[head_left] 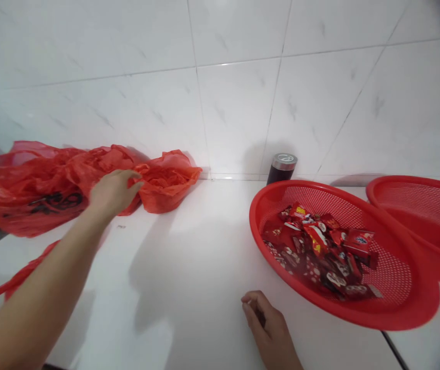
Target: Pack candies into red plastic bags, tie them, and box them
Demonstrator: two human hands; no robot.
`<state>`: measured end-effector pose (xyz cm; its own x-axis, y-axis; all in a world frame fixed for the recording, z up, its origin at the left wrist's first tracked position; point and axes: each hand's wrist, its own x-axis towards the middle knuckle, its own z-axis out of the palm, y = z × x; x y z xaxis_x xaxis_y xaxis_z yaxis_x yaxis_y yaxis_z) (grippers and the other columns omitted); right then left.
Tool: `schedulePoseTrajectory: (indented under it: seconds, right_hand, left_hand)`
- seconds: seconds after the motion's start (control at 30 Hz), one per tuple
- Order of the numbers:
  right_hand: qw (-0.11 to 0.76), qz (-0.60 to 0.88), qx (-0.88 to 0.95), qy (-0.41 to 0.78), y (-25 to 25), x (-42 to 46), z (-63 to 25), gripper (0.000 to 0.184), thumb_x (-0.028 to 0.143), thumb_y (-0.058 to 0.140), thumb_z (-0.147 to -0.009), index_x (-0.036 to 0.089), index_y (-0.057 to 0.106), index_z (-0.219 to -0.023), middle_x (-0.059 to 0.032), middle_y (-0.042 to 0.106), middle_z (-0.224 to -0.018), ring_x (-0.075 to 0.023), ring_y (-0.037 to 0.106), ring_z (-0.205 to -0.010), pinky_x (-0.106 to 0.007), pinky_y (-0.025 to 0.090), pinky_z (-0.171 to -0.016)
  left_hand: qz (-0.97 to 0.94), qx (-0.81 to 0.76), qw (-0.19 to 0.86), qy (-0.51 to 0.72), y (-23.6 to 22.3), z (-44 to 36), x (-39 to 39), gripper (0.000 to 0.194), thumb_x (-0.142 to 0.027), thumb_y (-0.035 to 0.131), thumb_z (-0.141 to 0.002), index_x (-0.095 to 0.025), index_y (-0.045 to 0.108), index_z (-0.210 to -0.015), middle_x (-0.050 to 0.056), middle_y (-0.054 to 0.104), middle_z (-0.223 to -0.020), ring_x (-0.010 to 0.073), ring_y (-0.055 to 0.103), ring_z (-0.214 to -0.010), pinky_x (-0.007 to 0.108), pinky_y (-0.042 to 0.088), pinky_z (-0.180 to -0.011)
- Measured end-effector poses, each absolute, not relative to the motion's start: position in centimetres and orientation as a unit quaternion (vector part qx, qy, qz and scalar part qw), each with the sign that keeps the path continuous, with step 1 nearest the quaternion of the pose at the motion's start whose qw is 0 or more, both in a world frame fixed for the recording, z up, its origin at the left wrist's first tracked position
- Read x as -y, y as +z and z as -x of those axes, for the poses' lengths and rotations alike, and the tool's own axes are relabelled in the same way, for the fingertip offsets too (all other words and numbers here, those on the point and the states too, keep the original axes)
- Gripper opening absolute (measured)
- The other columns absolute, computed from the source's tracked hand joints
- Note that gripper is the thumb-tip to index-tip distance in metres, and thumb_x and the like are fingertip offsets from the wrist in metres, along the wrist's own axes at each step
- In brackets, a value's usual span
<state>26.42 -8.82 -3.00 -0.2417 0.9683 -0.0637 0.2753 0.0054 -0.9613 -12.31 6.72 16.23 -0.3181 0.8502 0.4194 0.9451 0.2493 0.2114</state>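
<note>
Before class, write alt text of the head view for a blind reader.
A person's left hand reaches across a white countertop to touch a crumpled red plastic bag, while the right hand rests curled near a red oval mesh basket of red-wrapped snacks. A second red mesh basket sits beside it; a dark metal-lidded canister stands against white tiles.

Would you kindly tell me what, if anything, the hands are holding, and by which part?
The left hand appears to grip the red plastic bag by its rim; the right hand, curled on the white counter, holds nothing visible.
</note>
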Motion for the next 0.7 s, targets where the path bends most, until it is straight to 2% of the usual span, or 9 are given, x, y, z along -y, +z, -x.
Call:
schedulePoseTrajectory:
  seconds: [0.07, 0.27, 0.5, 0.6, 0.7]
  right_hand:
    - [0.362, 0.517, 0.611, 0.479, -3.3, 8.8, -26.4, 0.031, 0.049, 0.044, -0.093, 0.020, 0.058, -0.092, 0.0040, 0.040, -0.064, -0.0125, 0.041, -0.058, -0.022, 0.034, -0.055]
    - [0.360, 0.527, 0.602, 0.479, -4.4, 9.0, -26.0, 0.037, 0.053, 0.042, -0.093, 0.021, 0.058, -0.089, 0.0046, 0.037, -0.062, -0.0118, 0.038, -0.055, -0.022, 0.032, -0.053]
    - [0.369, 0.540, 0.612, 0.446, -3.6, 9.1, -25.5, 0.036, 0.054, 0.045, -0.091, 0.021, 0.060, -0.086, 0.0040, 0.041, -0.061, -0.0123, 0.039, -0.056, -0.022, 0.033, -0.054]
    - [0.372, 0.538, 0.608, 0.450, -3.1, 9.1, -25.7, 0.035, 0.053, 0.047, -0.091, 0.021, 0.060, -0.087, 0.0036, 0.043, -0.062, -0.0126, 0.040, -0.056, -0.023, 0.034, -0.055]
    - [0.368, 0.523, 0.611, 0.467, -2.3, 8.8, -25.7, 0.033, 0.051, 0.049, -0.091, 0.021, 0.061, -0.088, 0.0033, 0.042, -0.061, -0.0132, 0.041, -0.056, -0.024, 0.034, -0.053]
  left_hand:
    - [0.600, 0.772, 0.103, -0.181, 15.5, 10.5, -11.2, 0.035, -0.036, 0.061, -0.089, -0.017, 0.061, -0.119, 0.011, 0.058, -0.131, 0.0293, 0.054, -0.120, 0.055, 0.045, -0.099]
    - [0.560, 0.815, 0.051, -0.139, 14.9, 10.8, -17.1, 0.034, -0.033, 0.062, -0.090, -0.016, 0.059, -0.119, 0.010, 0.061, -0.121, 0.0249, 0.062, -0.105, 0.048, 0.052, -0.090]
    - [0.525, 0.800, 0.064, -0.283, 18.7, 12.6, -16.3, 0.034, -0.037, 0.059, -0.091, -0.016, 0.060, -0.117, 0.010, 0.062, -0.122, 0.0267, 0.059, -0.112, 0.052, 0.047, -0.096]
    - [0.542, 0.773, -0.004, -0.330, 18.6, 11.5, -15.2, 0.028, -0.036, 0.059, -0.091, -0.012, 0.065, -0.106, 0.008, 0.065, -0.114, 0.0257, 0.061, -0.108, 0.050, 0.047, -0.096]
    - [0.572, 0.709, -0.095, -0.400, 17.0, 10.0, -12.6, 0.026, -0.033, 0.067, -0.086, -0.013, 0.067, -0.102, 0.006, 0.068, -0.107, 0.0232, 0.065, -0.099, 0.044, 0.052, -0.091]
